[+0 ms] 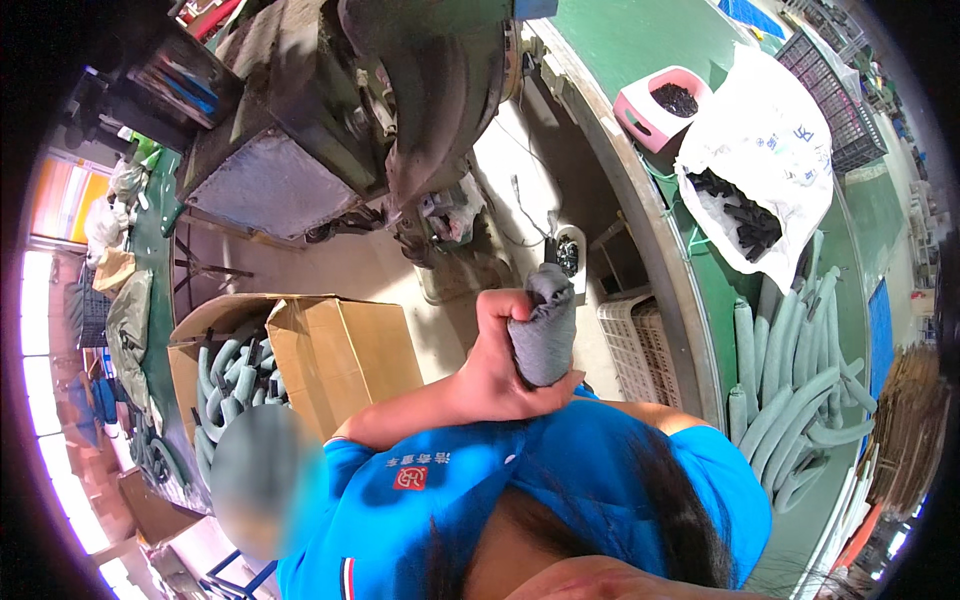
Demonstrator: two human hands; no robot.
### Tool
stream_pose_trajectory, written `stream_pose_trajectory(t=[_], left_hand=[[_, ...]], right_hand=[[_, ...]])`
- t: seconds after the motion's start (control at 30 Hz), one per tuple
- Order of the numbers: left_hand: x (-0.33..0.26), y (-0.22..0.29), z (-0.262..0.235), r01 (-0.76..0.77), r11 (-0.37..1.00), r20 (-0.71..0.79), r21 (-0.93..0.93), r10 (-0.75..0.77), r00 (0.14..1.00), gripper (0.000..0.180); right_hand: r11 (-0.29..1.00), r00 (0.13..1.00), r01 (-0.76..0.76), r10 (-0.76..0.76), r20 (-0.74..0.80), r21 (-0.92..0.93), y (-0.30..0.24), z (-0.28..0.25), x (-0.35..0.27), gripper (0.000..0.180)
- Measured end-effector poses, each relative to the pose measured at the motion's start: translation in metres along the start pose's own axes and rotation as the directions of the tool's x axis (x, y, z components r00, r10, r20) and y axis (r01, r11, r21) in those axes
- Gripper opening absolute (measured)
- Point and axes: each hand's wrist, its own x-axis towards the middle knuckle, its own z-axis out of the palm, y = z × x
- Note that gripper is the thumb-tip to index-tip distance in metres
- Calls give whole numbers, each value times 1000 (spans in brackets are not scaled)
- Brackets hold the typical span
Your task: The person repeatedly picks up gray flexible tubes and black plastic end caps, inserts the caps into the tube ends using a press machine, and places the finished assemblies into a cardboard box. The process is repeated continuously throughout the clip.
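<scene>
My left hand is bare and closed, its fingers curled against a wrinkled grey cloth bundle that looks like a glove in front of my chest. My right forearm comes in behind it, and my right hand appears to be inside this grey glove, closed into a fist. A narrow black piece shows just above the glove. What the fist holds, if anything, I cannot make out. Ahead of my hands stands a dark, worn machine with a curved housing.
Left of me, an open cardboard box holds several grey-green foam tubes. On the green table at right lie more foam tubes, a white sack of black pieces and a pink container. Below it stands a pale crate. A person, blurred, is at lower left.
</scene>
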Motion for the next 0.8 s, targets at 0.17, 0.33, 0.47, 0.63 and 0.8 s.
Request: stream_pose_trajectory(t=[0.17,0.33,0.47,0.63,0.8], left_hand=[[-6,9,-4,186,982,102,32,-188,977,75],[-6,6,-5,433,884,160,-176,-408,899,67],[-16,-9,-21,592,800,-120,-95,-600,791,63],[-25,-17,-36,615,788,-209,-31,-607,766,48],[-15,-12,-31,553,769,-108,319,-550,828,46]], right_hand=[[1000,1000,-17,17,-11,25,6,2,-5,56],[999,999,-23,25,-39,48,14,5,-7,53],[999,999,37,-35,39,-40,34,-14,11,51],[960,855,-185,52,-516,-210,-28,-143,-17,36],[117,306,-919,-397,-866,-378,70,-376,-134,26]])
